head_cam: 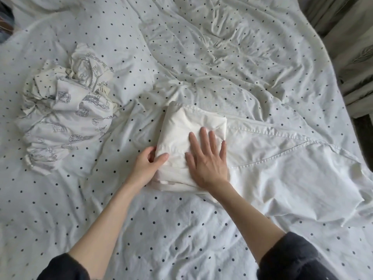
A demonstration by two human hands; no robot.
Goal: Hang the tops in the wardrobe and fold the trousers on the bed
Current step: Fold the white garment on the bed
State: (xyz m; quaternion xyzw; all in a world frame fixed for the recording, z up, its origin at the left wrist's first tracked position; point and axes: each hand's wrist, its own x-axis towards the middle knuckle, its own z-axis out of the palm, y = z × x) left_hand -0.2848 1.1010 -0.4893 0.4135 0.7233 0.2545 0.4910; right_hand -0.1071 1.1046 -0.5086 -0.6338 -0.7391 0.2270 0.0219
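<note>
A cream garment folded into a thick rectangle lies in the middle of the bed. My right hand lies flat on top of it, fingers straight and spread, pressing it down. My left hand grips the fold's left edge, thumb on top and fingers tucked underneath. A white garment with stitched seams is spread out flat to the right, touching the fold. A crumpled white garment with a grey printed pattern sits in a heap at the left.
The bed is covered by a rumpled white sheet with black dots. Its right edge drops off toward pale curtains and a dark floor. Dark objects show at the far top left corner.
</note>
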